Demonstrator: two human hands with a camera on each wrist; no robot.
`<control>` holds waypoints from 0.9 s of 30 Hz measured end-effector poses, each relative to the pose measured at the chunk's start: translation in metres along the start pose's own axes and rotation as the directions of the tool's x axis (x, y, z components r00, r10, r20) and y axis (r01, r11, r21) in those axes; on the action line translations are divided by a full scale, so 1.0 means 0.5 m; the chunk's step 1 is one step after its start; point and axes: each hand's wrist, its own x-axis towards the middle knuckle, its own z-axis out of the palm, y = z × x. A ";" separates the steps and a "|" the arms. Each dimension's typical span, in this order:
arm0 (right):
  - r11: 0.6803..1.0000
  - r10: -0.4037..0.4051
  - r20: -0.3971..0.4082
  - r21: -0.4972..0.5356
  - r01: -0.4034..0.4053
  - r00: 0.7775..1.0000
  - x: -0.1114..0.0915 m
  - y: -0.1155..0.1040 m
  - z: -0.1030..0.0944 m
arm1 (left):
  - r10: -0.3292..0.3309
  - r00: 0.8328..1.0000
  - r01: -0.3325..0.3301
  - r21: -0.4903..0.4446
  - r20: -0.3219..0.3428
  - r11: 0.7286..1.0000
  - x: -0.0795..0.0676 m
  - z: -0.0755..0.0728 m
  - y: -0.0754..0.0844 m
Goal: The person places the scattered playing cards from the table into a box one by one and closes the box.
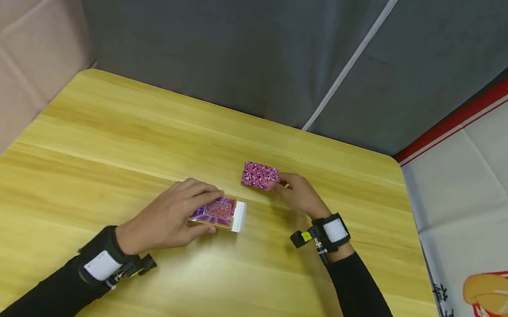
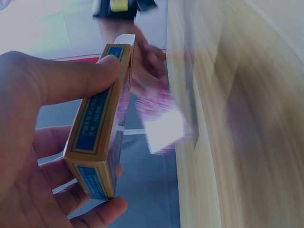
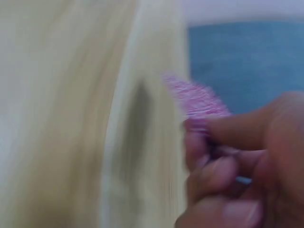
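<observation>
My left hand [image 1: 171, 217] grips a small card box [image 1: 219, 211], thumb on one narrow side and fingers on the other. The box is purple with gold edges, and its white flap [image 1: 239, 217] sticks out at the right end. In the left wrist view, blue labels with print show on the box's narrow sides. My right hand [image 1: 299, 191] pinches a pink-and-white patterned playing card [image 1: 259, 175] by its right end, thumb against the fingers. The card is held beyond the box and slightly right of it. Both wrist views show it blurred; whether it is one card or several I cannot tell.
A wood-grain table [image 1: 107, 151] lies under both hands. Behind its far edge hangs a grey curtain [image 1: 212, 32] with a pale strip. A light padded wall [image 1: 3, 69] stands on the left, and a white panel [image 1: 475, 180] with red trim on the right.
</observation>
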 end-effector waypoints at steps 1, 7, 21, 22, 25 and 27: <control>0.994 -0.015 -0.015 0.111 0.017 1.000 -0.020 0.000 0.002 | -0.005 1.000 0.005 0.001 -0.002 1.000 0.000 0.000 -0.001; 0.839 -0.014 -0.021 0.544 0.023 1.000 -0.134 -0.023 0.033 | -0.020 0.999 0.020 0.009 -0.031 1.000 -0.004 -0.012 -0.005; 0.857 -0.095 0.045 0.512 0.059 0.994 -0.180 -0.056 0.064 | 0.007 0.998 -0.006 0.017 -0.055 1.000 0.000 -0.012 -0.005; 0.860 -0.095 0.055 0.507 0.054 0.994 -0.180 -0.056 0.064 | 0.013 0.998 -0.012 0.017 -0.055 1.000 0.001 -0.011 -0.005; 0.875 -0.089 0.080 0.483 0.039 0.993 -0.176 -0.062 0.069 | 0.033 0.998 -0.033 0.010 -0.048 0.999 0.001 -0.007 -0.001; 0.886 -0.081 0.090 0.462 0.031 0.993 -0.171 -0.067 0.077 | 0.041 0.998 -0.041 0.005 -0.041 0.999 0.003 -0.004 0.003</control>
